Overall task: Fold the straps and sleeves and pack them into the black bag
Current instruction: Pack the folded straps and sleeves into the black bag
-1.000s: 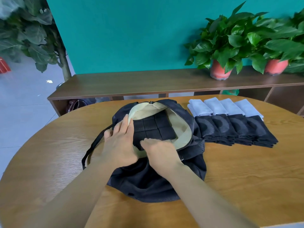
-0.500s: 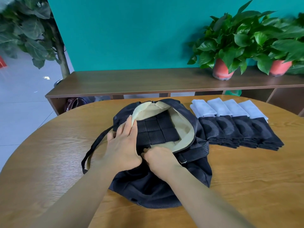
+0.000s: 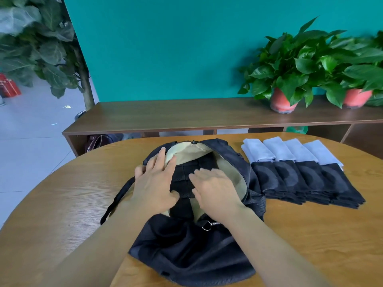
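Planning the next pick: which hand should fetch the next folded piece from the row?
Right, probably. The right hand lies inside the black bag on the side nearest the folded row; the left hand rests at the bag's far rim.

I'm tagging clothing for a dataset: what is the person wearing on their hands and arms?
Nothing visible: the left hand and right hand are ungloved, both forearms bare to the frame edge; no sleeves, watch or bracelet shows.

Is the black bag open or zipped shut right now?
Open. The bag gapes, showing beige lining and black folded pieces inside; the left hand and right hand rest flat at the opening.
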{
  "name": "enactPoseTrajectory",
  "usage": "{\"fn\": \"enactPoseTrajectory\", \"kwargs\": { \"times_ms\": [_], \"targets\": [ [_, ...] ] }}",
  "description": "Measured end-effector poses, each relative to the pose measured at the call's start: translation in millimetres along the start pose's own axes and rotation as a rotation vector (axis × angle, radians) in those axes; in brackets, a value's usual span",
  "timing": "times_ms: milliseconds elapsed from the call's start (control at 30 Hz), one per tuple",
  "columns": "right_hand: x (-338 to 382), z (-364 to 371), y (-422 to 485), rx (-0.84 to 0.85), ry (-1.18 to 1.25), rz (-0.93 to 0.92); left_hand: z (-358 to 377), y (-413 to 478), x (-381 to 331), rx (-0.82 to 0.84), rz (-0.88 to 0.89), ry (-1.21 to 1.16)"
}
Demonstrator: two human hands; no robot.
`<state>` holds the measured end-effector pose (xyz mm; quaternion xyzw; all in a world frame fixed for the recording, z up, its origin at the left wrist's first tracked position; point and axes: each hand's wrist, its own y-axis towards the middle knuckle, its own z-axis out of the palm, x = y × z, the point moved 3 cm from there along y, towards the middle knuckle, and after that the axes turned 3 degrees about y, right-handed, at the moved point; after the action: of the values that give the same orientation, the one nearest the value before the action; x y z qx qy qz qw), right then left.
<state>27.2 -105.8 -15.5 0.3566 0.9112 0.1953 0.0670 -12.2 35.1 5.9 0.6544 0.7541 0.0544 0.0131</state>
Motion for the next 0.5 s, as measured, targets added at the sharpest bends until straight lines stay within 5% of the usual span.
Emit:
{"fn": "enactPoseTrajectory", "kwargs": {
  "times_ms": [367, 500],
  "targets": [
    [-45, 2, 58, 0.418, -0.518, -0.143, -8, 57, -4, -0.036, 0.118, 0.101],
    [-63, -2, 71, 0.381, -0.543, -0.008, -5, 67, -4, 0.030, 0.100, 0.133]
  ]
}}
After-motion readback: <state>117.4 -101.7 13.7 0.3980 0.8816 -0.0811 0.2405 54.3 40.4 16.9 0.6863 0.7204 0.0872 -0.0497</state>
